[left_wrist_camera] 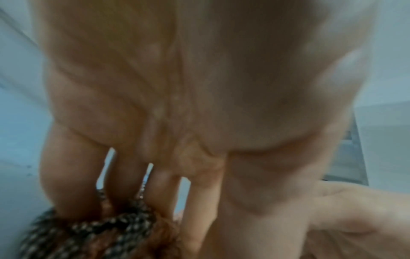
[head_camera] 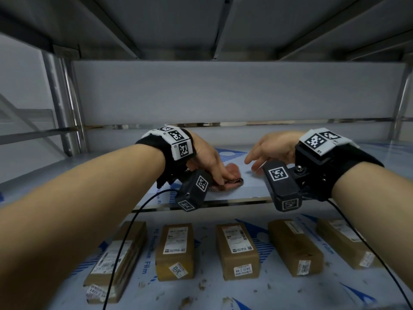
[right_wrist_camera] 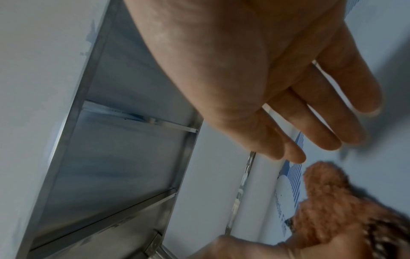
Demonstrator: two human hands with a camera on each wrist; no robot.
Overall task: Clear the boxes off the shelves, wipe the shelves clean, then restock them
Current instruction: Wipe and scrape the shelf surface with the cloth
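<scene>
While pressed under straight left fingers (left_wrist_camera: 71, 184), cloth (head_camera: 233, 171) near spread, empty right fingers (right_wrist_camera: 317, 122).

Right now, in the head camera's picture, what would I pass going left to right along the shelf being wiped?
In order: left steel post → left hand → pinkish cloth → right hand → right steel post.

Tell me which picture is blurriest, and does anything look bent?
Left wrist view: blurriest; the left hand fills it out of focus, the cloth smeared. Right wrist view: the right hand blurs at the fingertips, the cloth too; the steel frame is sharper. Head view: sharpest, though the wide lens bows the shelf edge and tilts the uprights; lighting dim, even.
</scene>
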